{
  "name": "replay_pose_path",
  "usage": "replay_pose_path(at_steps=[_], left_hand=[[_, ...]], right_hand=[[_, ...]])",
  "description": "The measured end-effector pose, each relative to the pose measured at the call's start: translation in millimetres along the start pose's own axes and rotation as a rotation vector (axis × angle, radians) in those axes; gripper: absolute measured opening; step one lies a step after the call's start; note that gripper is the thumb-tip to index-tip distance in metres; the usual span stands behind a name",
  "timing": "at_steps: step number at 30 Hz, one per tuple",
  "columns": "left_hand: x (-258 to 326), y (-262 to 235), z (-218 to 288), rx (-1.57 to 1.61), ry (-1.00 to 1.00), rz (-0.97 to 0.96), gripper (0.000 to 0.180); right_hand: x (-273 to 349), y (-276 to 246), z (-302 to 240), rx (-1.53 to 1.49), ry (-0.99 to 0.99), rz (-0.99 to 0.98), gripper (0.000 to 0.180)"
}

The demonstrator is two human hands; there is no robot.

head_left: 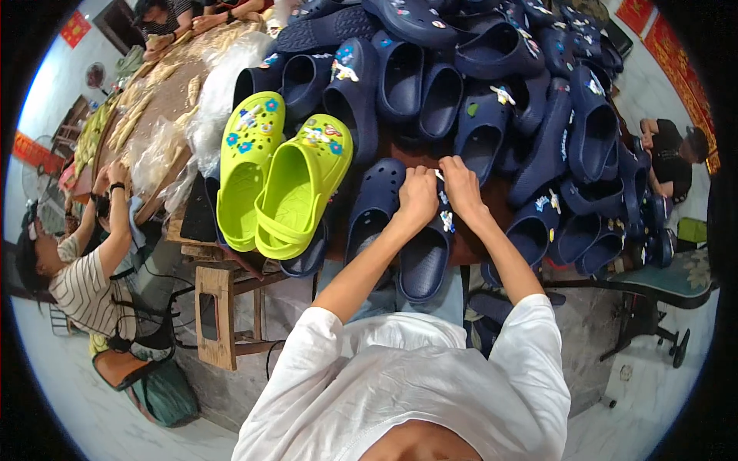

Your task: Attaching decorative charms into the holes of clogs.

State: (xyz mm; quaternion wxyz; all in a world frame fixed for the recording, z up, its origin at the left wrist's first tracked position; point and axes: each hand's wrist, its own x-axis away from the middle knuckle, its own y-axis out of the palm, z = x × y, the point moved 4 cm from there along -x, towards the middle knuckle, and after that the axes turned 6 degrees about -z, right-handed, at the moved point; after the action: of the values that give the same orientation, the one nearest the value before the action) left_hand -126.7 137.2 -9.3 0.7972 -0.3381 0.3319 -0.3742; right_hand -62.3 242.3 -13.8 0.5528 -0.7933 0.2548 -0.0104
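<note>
A navy blue clog (423, 269) lies in front of me with its toe pointing away and its open heel toward me. My left hand (418, 198) is closed over the left side of its toe. On the right side of the same toe, my right hand (462, 188) has its fingers bent and pressed down. Small charms (447, 220) show on the upper between my hands; the fingertips hide the rest of the toe. Another navy clog (372, 209), with bare holes, lies against my left hand. A pair of lime green clogs (289, 192) with flower charms stands farther left.
Many navy clogs (492, 48) are piled at the back and right. Plastic bags (231, 81) and a table (179, 92) of pale pieces lie at the far left. People (84, 265) work at the left and back; another person (670, 157) is at the right. A wooden stool (215, 316) stands lower left.
</note>
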Motion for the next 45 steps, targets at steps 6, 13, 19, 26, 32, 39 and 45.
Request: replay_pose_path(at_steps=[6,13,19,26,32,39,45], left_hand=[[7,2,5,-0.065,0.013,-0.013,0.03],[6,-10,0,-0.042,0.067,-0.06,0.032],[22,-37,14,-0.182,0.103,-0.13,0.028],[26,-32,13,-0.303,0.002,-0.22,0.026],[20,-32,13,-0.348,-0.025,-0.303,0.017],[22,-32,17,-0.287,0.006,-0.247,0.009],[20,-32,9,-0.224,-0.035,-0.276,0.012]], right_hand=[[19,-22,-10,-0.075,0.017,0.056,0.021],[60,-33,-17,-0.215,0.168,-0.226,0.039],[66,-21,1,-0.24,0.218,-0.195,0.041],[56,-22,-10,-0.163,0.271,-0.222,0.047],[56,-12,-10,-0.002,0.098,-0.069,0.036],[53,5,14,0.046,-0.023,-0.082,0.022],[52,-6,2,0.047,0.008,-0.042,0.019]])
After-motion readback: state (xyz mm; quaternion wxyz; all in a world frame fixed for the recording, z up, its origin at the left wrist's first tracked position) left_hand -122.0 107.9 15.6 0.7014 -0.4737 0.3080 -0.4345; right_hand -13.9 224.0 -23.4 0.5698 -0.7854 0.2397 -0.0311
